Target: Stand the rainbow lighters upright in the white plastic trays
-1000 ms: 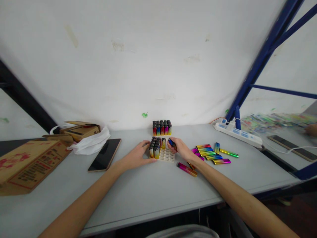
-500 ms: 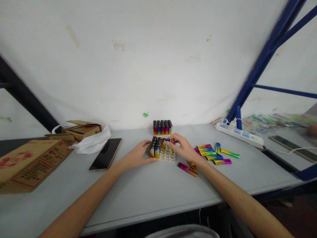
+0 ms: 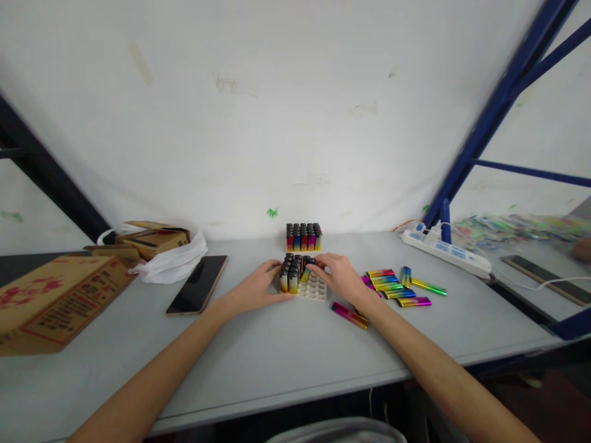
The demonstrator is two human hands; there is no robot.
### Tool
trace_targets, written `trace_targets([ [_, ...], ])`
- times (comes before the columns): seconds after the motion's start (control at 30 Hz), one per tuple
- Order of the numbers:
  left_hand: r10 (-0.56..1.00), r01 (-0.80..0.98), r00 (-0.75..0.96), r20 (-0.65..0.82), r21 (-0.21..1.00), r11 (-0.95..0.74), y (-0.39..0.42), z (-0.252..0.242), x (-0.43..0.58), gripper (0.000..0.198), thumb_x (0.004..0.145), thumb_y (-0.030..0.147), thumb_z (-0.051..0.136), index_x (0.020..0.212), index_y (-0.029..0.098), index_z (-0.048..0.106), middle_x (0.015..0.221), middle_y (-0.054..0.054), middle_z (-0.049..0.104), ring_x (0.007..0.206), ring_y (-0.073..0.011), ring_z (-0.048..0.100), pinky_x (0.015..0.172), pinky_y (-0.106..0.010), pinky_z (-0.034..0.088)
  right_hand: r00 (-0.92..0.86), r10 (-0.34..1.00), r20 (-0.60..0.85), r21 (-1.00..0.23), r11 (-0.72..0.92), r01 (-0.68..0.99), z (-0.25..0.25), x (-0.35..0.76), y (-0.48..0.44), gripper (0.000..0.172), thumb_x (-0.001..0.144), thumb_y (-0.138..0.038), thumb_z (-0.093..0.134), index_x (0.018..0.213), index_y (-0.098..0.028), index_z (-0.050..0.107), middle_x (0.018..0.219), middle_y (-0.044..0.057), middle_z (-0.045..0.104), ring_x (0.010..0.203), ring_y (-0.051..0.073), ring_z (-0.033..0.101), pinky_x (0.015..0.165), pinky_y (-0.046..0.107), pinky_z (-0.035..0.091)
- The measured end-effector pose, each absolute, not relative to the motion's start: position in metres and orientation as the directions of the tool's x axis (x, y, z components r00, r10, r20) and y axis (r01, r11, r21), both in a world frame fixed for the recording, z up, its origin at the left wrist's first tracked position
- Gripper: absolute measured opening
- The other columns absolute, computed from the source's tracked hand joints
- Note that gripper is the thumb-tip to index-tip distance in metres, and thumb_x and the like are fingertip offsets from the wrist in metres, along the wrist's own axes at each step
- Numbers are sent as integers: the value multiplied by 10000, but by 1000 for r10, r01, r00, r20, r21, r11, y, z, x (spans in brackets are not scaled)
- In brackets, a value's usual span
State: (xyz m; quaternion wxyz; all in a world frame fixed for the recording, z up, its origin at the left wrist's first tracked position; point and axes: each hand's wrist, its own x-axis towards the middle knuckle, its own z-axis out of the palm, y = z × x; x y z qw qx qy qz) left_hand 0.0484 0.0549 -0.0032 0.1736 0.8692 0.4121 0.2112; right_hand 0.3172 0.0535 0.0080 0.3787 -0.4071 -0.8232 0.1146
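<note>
A pale tray (image 3: 318, 291) with rows of round-edged slots stands in the middle of the desk. Upright lighters (image 3: 289, 280) with black tops and shiny coloured bodies fill its left part. My left hand (image 3: 256, 289) grips the tray's left side, thumb at the front corner and fingers farther back. Between the fingertips of my right hand (image 3: 340, 278) is one lighter (image 3: 306, 274), tilted over the slots beside the standing ones. Those fingertips partly hide it. Several loose lighters (image 3: 388, 286) lie to the right of my right hand, and a purple-and-orange lighter (image 3: 349, 315) lies nearer me.
Behind the tray, a full block of lighters (image 3: 303, 238) stands near the wall. To the left are a phone (image 3: 197, 286), a white bag (image 3: 178, 266) and cardboard boxes (image 3: 60, 298). A power strip (image 3: 446, 251) and another phone (image 3: 547, 280) lie right, by a blue frame (image 3: 489, 104).
My right hand has moved slightly left with the lighter, which now leans close against the standing ones. My left hand stays at the tray.
</note>
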Motion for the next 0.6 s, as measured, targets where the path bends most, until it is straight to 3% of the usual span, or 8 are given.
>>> trace_targets([
  [0.27,780,622,568,264,483,-617,57,-7,47,704,801,597,763,1374,221,601,1422,-150,593,1345,-362,549,1190,-513,428,-478,755,450,-308,633,710,9,310,53,422,988,-564,588,792,-200,671,751,72,655,695,195,551,781,342,403],
  [0.47,794,642,564,229,482,-595,54,-3,49,712,822,568,751,1399,193,569,1439,-181,566,1351,-366,547,1201,-533,414,-469,774,426,-372,622,688,21,336,57,343,1053,-437,515,904,-197,709,856,90,703,775,213,612,772,328,434],
  [0.6,791,651,573,214,467,-598,54,-5,48,727,838,608,718,1402,178,559,1451,-195,542,1363,-373,541,1206,-529,415,-391,880,270,-351,468,811,32,400,69,181,976,-263,590,1021,-189,749,966,108,751,817,221,667,818,337,497],
])
